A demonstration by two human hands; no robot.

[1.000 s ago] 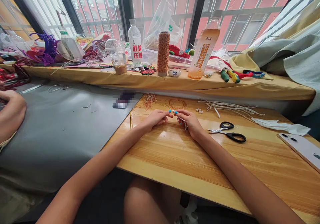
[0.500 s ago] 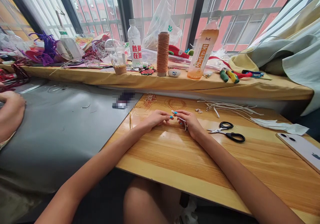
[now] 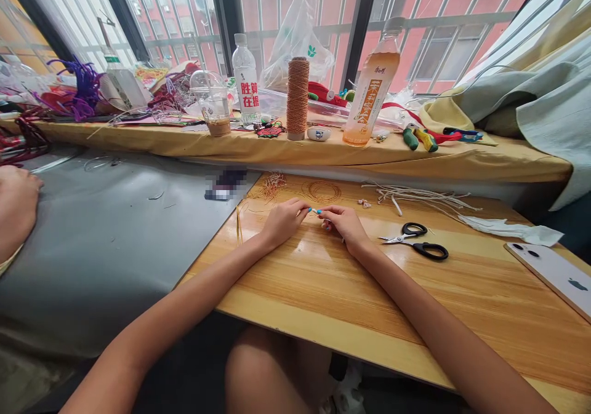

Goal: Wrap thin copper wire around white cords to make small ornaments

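Over the wooden board (image 3: 295, 285), my left hand (image 3: 285, 222) and my right hand (image 3: 345, 224) meet fingertip to fingertip. Between them runs a short piece of white cord (image 3: 314, 211), pinched at one end by each hand. Most of the cord is hidden inside my right fingers. Black-handled scissors (image 3: 406, 240) lie with blades parted, just right of my right hand. Beyond my hands are a coil of thin orange thread (image 3: 322, 191), a tangle of thread scraps (image 3: 274, 184) and a few small white knotted pieces (image 3: 364, 203).
White cords (image 3: 425, 196), a white tissue (image 3: 512, 228) and a phone (image 3: 554, 275) lie on the right. A cloth-covered ledge (image 3: 258, 149) holds a brown thread spool (image 3: 298, 97), a tea bottle (image 3: 373, 88), a water bottle (image 3: 246, 85) and a cup (image 3: 217, 112). Another person's hand (image 3: 18, 202) is at left.
My left fingertips have moved onto the end of the white cord, which is now stretched between both hands. The loose tail below my right hand shows less. The view has shifted slightly.
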